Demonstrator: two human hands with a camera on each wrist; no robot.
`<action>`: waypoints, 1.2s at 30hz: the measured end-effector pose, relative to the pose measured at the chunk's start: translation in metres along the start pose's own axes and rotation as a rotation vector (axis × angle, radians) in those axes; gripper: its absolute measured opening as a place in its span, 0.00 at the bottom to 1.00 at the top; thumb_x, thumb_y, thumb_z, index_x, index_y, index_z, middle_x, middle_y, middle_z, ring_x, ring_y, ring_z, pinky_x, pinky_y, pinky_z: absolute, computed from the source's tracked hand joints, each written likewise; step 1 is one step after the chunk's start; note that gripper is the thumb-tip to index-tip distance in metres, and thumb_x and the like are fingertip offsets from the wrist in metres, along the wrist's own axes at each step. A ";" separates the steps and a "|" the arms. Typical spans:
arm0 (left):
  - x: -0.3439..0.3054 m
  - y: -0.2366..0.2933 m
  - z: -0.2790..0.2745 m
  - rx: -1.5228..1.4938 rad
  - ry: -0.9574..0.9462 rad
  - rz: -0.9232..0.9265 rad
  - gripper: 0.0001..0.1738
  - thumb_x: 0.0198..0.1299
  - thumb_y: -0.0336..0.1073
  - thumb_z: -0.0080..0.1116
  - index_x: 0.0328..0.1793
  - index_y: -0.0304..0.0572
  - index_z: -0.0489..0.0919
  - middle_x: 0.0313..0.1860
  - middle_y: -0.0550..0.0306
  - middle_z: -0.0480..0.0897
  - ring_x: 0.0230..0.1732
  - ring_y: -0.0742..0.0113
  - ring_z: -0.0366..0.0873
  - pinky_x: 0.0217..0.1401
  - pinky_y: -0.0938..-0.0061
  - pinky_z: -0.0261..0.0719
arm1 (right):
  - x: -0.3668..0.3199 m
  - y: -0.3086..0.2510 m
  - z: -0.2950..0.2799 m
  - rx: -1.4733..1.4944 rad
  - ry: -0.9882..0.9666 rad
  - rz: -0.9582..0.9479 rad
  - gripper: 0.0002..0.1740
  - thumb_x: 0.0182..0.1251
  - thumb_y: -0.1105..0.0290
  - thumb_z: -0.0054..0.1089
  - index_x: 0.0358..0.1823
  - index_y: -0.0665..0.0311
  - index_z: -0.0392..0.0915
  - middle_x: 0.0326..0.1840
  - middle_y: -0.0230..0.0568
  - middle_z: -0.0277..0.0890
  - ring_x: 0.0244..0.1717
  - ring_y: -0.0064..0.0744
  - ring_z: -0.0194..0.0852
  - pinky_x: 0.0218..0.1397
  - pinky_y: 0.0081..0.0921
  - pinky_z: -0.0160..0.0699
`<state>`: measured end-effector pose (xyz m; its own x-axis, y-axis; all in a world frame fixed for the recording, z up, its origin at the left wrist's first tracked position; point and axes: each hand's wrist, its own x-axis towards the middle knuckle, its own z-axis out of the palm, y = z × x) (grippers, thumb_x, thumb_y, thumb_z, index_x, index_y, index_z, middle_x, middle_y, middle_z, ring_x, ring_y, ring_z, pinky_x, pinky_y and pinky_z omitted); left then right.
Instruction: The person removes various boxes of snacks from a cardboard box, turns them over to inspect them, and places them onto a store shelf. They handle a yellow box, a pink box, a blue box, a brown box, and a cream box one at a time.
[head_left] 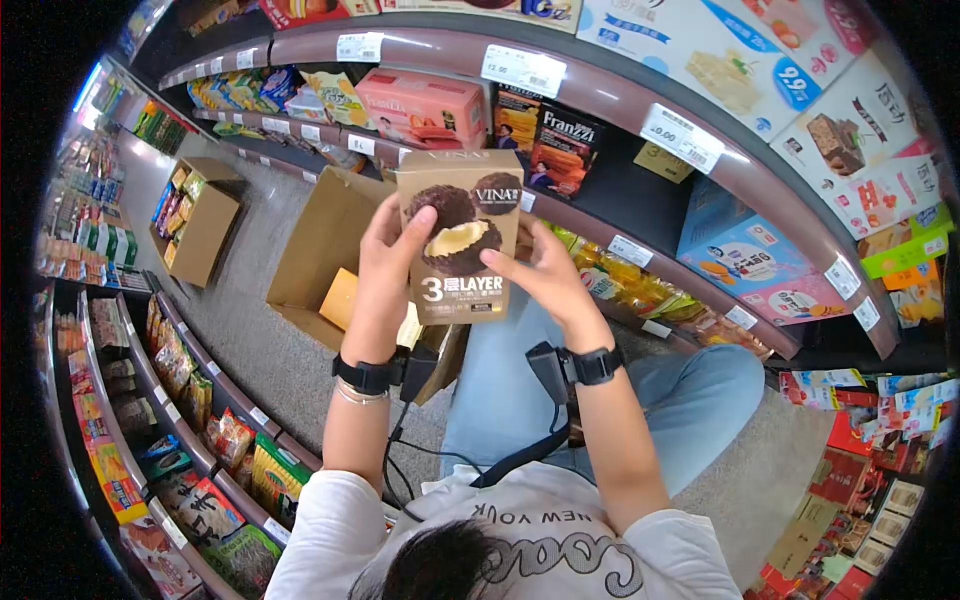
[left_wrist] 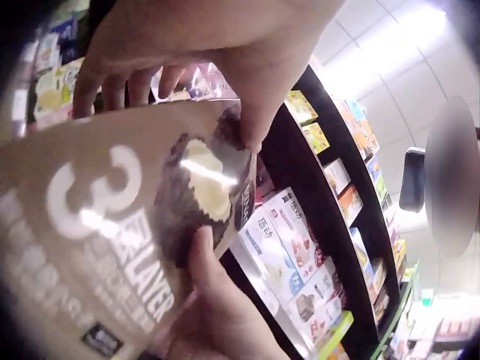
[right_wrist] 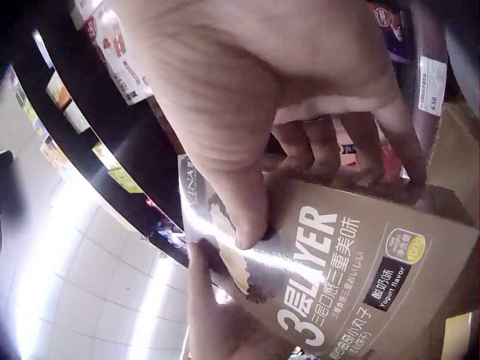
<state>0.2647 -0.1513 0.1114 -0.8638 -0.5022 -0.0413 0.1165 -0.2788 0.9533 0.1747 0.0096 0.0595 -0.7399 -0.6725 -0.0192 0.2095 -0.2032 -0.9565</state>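
Observation:
Both hands hold a brown biscuit box (head_left: 455, 300) upright in front of the body, its printed front with "3 LAYER" and dark round biscuits facing up at the head camera. My left hand (head_left: 382, 255) grips the box's left side, thumb on the front. On the opposite side my right hand (head_left: 555, 275) grips it, its thumb pressing the front near the pictured biscuit. The left wrist view shows the left fingers (left_wrist: 139, 86) along the box edge. In the right wrist view "Yogurt flavor" is readable on the box (right_wrist: 345, 292), and the right fingers (right_wrist: 330, 142) reach behind it.
An open cardboard carton (head_left: 315, 235) with a yellow box (head_left: 341, 298) inside stands on the floor below the hands. Shelves ahead hold a pink box (head_left: 420, 108), dark Franzzi boxes (head_left: 565, 150) and bagged snacks (head_left: 625, 275). Another filled carton (head_left: 205, 235) is farther left. Lower shelves (head_left: 190, 440) curve along the left.

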 end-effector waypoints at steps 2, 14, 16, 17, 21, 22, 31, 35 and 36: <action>0.001 -0.008 0.012 -0.049 -0.006 -0.045 0.28 0.62 0.36 0.63 0.65 0.31 0.69 0.56 0.52 0.78 0.56 0.69 0.75 0.61 0.74 0.72 | -0.012 -0.004 -0.013 0.077 0.021 0.036 0.38 0.57 0.65 0.72 0.65 0.70 0.63 0.58 0.43 0.73 0.56 0.29 0.72 0.59 0.27 0.72; -0.012 -0.032 0.070 0.037 -0.013 -0.157 0.33 0.59 0.31 0.66 0.65 0.32 0.61 0.53 0.48 0.79 0.53 0.67 0.77 0.56 0.73 0.75 | -0.035 0.012 -0.058 -0.245 0.337 -0.261 0.28 0.63 0.66 0.66 0.59 0.71 0.65 0.56 0.48 0.73 0.58 0.32 0.70 0.62 0.31 0.68; -0.016 -0.022 0.079 0.077 -0.024 -0.168 0.32 0.60 0.31 0.64 0.66 0.33 0.61 0.53 0.48 0.79 0.52 0.68 0.77 0.52 0.75 0.77 | -0.037 0.011 -0.062 -0.207 0.379 -0.191 0.30 0.62 0.65 0.67 0.59 0.72 0.66 0.56 0.49 0.73 0.57 0.33 0.71 0.61 0.31 0.69; -0.017 -0.024 0.079 0.072 -0.042 -0.181 0.31 0.61 0.33 0.64 0.66 0.35 0.63 0.53 0.50 0.80 0.52 0.69 0.78 0.50 0.75 0.77 | -0.039 0.010 -0.063 -0.188 0.398 -0.156 0.31 0.61 0.64 0.68 0.59 0.72 0.66 0.56 0.50 0.73 0.57 0.33 0.72 0.60 0.32 0.70; -0.018 -0.032 0.077 0.102 -0.081 -0.202 0.28 0.62 0.35 0.62 0.66 0.38 0.66 0.52 0.54 0.81 0.49 0.72 0.79 0.43 0.78 0.80 | -0.045 0.008 -0.072 -0.260 0.331 -0.018 0.55 0.47 0.52 0.77 0.69 0.75 0.55 0.65 0.56 0.66 0.65 0.44 0.67 0.67 0.35 0.65; -0.019 -0.033 0.078 0.122 -0.084 -0.201 0.27 0.62 0.34 0.62 0.66 0.38 0.67 0.52 0.54 0.81 0.48 0.73 0.80 0.42 0.79 0.80 | -0.047 0.006 -0.072 -0.359 0.306 -0.064 0.59 0.45 0.51 0.79 0.70 0.76 0.53 0.66 0.57 0.64 0.67 0.45 0.64 0.68 0.35 0.64; -0.020 -0.033 0.082 0.074 -0.107 -0.209 0.27 0.63 0.29 0.60 0.67 0.34 0.66 0.55 0.51 0.79 0.50 0.70 0.78 0.47 0.77 0.79 | -0.048 -0.006 -0.068 -0.249 0.218 -0.088 0.66 0.37 0.54 0.82 0.73 0.75 0.49 0.69 0.57 0.61 0.69 0.44 0.61 0.71 0.34 0.60; -0.019 -0.043 0.078 0.246 -0.163 -0.021 0.31 0.57 0.28 0.65 0.67 0.35 0.66 0.56 0.55 0.77 0.53 0.69 0.75 0.54 0.72 0.77 | -0.049 -0.008 -0.057 -0.384 0.326 -0.169 0.62 0.35 0.56 0.84 0.69 0.74 0.54 0.65 0.56 0.65 0.66 0.44 0.65 0.68 0.36 0.64; -0.021 -0.042 0.081 0.271 -0.148 -0.018 0.33 0.56 0.28 0.67 0.67 0.34 0.66 0.56 0.55 0.76 0.54 0.68 0.74 0.56 0.71 0.76 | -0.049 -0.015 -0.052 -0.443 0.351 -0.215 0.61 0.34 0.56 0.84 0.68 0.74 0.56 0.64 0.55 0.66 0.65 0.45 0.66 0.67 0.36 0.65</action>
<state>0.2384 -0.0628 0.0967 -0.9288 -0.3691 -0.0338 -0.0174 -0.0477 0.9987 0.1752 0.0826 0.0593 -0.9188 -0.3585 0.1653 -0.1987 0.0581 -0.9783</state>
